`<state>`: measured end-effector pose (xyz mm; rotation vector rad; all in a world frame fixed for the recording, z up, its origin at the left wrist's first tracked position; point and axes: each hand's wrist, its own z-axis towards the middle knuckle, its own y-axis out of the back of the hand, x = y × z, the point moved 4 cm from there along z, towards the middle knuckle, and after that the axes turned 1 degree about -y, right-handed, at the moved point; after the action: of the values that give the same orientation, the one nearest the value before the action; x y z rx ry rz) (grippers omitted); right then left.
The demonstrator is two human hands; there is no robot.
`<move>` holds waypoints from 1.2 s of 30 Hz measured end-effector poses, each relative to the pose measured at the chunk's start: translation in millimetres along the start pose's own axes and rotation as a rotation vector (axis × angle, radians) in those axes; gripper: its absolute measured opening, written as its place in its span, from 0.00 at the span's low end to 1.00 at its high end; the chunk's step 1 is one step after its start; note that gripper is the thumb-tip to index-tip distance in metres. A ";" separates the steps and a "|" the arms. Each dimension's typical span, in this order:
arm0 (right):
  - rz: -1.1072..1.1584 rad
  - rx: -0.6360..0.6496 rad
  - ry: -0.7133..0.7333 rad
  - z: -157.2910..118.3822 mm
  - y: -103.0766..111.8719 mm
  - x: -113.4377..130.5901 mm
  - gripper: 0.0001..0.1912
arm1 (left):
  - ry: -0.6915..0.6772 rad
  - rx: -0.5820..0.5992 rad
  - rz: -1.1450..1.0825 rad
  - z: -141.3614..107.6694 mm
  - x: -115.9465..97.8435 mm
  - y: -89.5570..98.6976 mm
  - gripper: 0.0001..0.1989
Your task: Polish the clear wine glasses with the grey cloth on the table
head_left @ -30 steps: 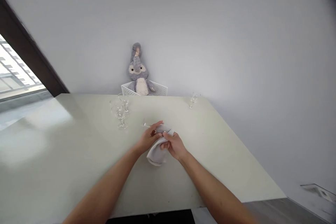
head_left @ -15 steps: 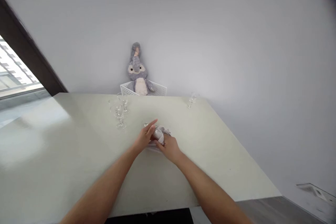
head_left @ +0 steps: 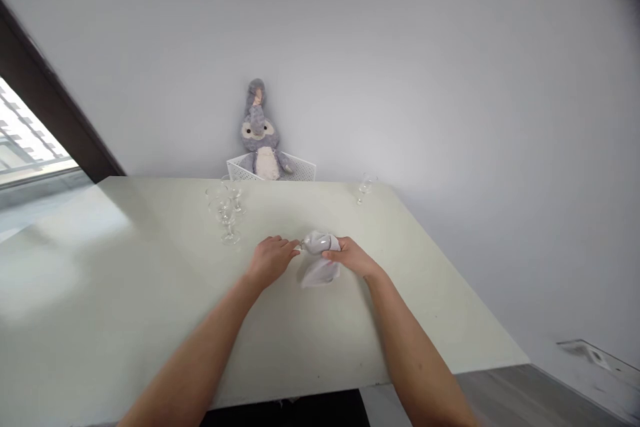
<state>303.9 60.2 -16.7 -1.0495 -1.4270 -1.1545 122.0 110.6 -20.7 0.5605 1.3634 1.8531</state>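
Observation:
Between my hands a clear stemmed glass lies on its side above the table. My left hand is closed on its foot end, at the stem. A thin whitish cloth wraps round the bowl and hangs down below it. At the bowl end, my right hand pinches the cloth against the glass, thumb in front; its other fingers are partly hidden behind the cloth.
Several clear stemmed glasses stand together on the pale table, left of centre. Another stemmed glass stands near the back right. Behind the table's far edge, a grey plush toy sits in a white perforated basket.
My hands have moved apart. The right one shifted right with the cloth, and the glass now shows lying sideways between them. My left fingers have closed at its foot end.

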 end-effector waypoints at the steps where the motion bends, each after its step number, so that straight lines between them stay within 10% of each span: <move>1: -0.063 -0.058 0.017 0.6 7.4 -0.8 0.14 | 0.031 0.000 0.006 -0.6 3.7 0.4 0.17; 7: -0.495 -0.691 0.270 -7.2 30.8 10.0 0.19 | 0.258 -0.018 0.081 -3.3 27.9 6.5 0.15; 13: -1.004 -0.334 0.499 -9.9 -40.9 27.0 0.20 | -0.127 -0.097 0.168 -0.7 4.4 9.4 0.10; 18: -0.370 -0.372 0.243 0.9 -16.7 13.8 0.15 | -0.329 -0.204 0.116 -5.2 -19.1 8.3 0.10; 25: 0.890 -0.614 0.013 15.4 -29.3 -18.0 0.15 | 0.165 -0.229 -0.173 -1.8 -20.7 -12.5 0.12; 31: 0.763 -0.431 0.143 21.3 -82.5 -22.9 0.16 | 0.300 -0.272 -0.322 -2.1 -30.5 -5.8 0.13; 36: 0.414 -0.513 0.147 17.9 -66.8 -25.7 0.16 | 0.214 -0.376 -0.306 -3.3 -36.4 5.3 0.15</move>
<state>239.4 65.2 -52.2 -1.4953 -0.7561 -1.2807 140.6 79.4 -13.7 -0.0394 1.1158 1.8844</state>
